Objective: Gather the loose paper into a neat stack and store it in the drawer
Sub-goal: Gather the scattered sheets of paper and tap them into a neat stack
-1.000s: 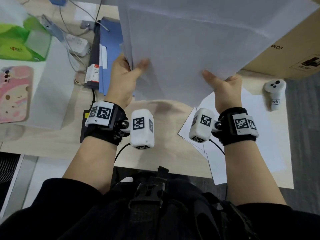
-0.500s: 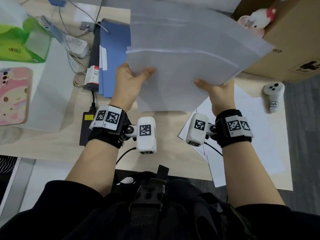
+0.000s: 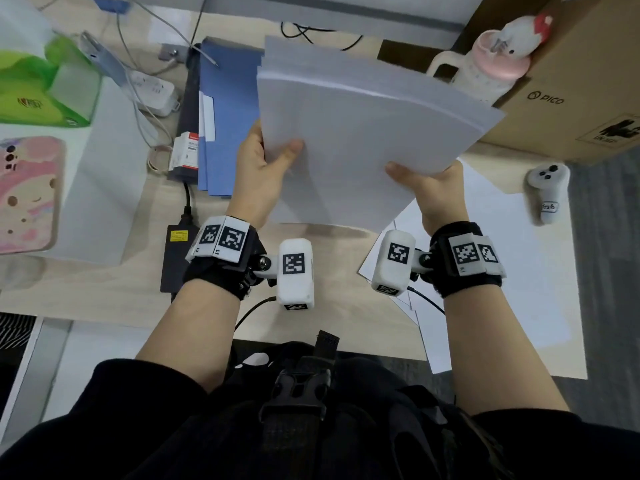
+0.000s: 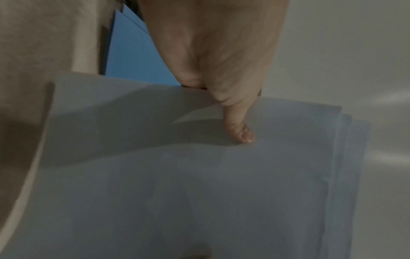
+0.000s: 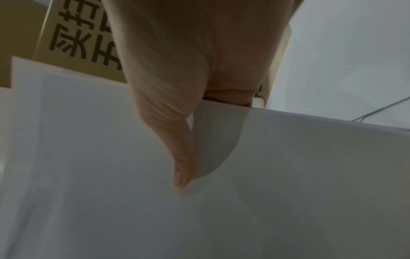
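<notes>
Centre of the frame: a stack of paper (image 3: 363,143) held above the desk (image 3: 329,271), left hand (image 3: 258,174) at its left edge, right hand (image 3: 434,188) at its lower right corner. Left of the stack, a folder (image 3: 228,109); further left, a power strip (image 3: 152,91), with a tissue pack (image 3: 41,88) at upper left and a phone (image 3: 27,195) below it. Upper right, a cardboard box (image 3: 581,84); below it a controller (image 3: 549,192), with loose sheets (image 3: 519,271) at lower right.
</notes>
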A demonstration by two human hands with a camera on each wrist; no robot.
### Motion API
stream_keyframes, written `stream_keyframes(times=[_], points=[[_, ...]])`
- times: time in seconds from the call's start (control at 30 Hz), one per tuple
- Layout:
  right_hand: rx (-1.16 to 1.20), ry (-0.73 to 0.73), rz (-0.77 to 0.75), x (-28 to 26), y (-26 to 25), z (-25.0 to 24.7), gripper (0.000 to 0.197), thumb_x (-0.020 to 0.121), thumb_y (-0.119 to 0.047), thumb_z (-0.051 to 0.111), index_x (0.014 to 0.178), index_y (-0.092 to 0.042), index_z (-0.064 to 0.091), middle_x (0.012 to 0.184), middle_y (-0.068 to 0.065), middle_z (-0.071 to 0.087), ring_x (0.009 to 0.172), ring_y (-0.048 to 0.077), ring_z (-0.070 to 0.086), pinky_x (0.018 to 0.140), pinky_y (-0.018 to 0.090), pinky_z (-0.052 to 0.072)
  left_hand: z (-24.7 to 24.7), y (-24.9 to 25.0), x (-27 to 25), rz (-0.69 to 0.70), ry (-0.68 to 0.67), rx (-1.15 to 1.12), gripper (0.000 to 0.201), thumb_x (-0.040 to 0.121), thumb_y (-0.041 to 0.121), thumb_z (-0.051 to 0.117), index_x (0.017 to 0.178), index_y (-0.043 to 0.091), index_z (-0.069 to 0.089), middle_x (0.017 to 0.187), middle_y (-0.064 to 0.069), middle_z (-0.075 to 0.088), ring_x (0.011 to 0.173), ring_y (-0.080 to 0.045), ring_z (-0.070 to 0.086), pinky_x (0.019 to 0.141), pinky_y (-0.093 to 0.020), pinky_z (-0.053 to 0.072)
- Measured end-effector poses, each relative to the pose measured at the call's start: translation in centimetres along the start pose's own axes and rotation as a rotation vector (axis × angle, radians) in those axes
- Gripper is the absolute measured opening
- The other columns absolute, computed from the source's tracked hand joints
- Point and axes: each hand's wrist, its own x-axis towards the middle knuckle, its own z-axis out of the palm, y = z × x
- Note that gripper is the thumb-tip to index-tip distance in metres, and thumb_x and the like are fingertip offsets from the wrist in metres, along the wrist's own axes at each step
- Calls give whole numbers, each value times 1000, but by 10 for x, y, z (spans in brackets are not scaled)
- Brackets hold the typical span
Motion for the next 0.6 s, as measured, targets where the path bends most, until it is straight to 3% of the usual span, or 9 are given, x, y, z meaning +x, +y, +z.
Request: stream_keyframes(times=[0.07,0.13,0.2,0.27,0.33,0.43,0.5,0.6], points=[[20,2,-10,0,-1,-2,25,71,8,73,80,-14,68,72,-12,74,73,7,68,69,21,53,0,2,0,15,-10,14,22,89,10,58,102,26,50,98,14,62,84,12,62,81,-16,50],[2,-11,35,-1,5,-4,24,70,8,74,81,-13,68,71,-12,74,72,6,69,69,19,53,-1,-6,-1,-15,-17,25,25,89,12,59,113,15,51,104,10,62,89,9,61,87,-17,50],[-34,-58,110,-4,14,-4,24,69,8,74,84,-10,68,71,-12,74,72,5,69,69,18,53,-5,-15,-5,-65,-14,33,42,87,13,63,124,7,44,114,3,61,102,0,60,97,-23,48],[-60,-82,153,-8,22,-3,23,72,8,72,87,-7,68,77,-10,74,74,5,70,71,17,52,-5,-21,-10,-92,-25,57,50,85,13,65,127,8,39,123,-1,57,113,-9,56,104,-28,45],[-42,-56,145,-11,22,3,19,75,6,70,86,-9,68,82,-6,72,74,4,69,70,16,52,-3,-22,-13,-87,-10,80,48,87,17,63,128,9,39,128,-4,54,120,-14,52,108,-34,42],[-7,-14,84,-11,13,7,20,76,7,69,78,-13,67,70,-12,72,68,3,67,67,16,52,1,-16,-13,-31,60,55,44,91,16,57,129,3,39,130,-10,54,122,-19,51,110,-38,39],[3,-10,47,-9,6,6,18,75,7,70,78,-10,68,68,-12,72,68,5,67,67,17,53,0,-12,-11,14,73,51,38,90,16,58,124,6,43,127,-9,55,120,-18,53,108,-35,40],[38,9,51,-8,6,2,21,73,11,69,83,-8,67,71,-11,72,70,6,68,68,18,53,-5,-6,-8,33,53,19,28,82,19,65,101,22,45,104,-2,61,100,-15,59,98,-33,47]])
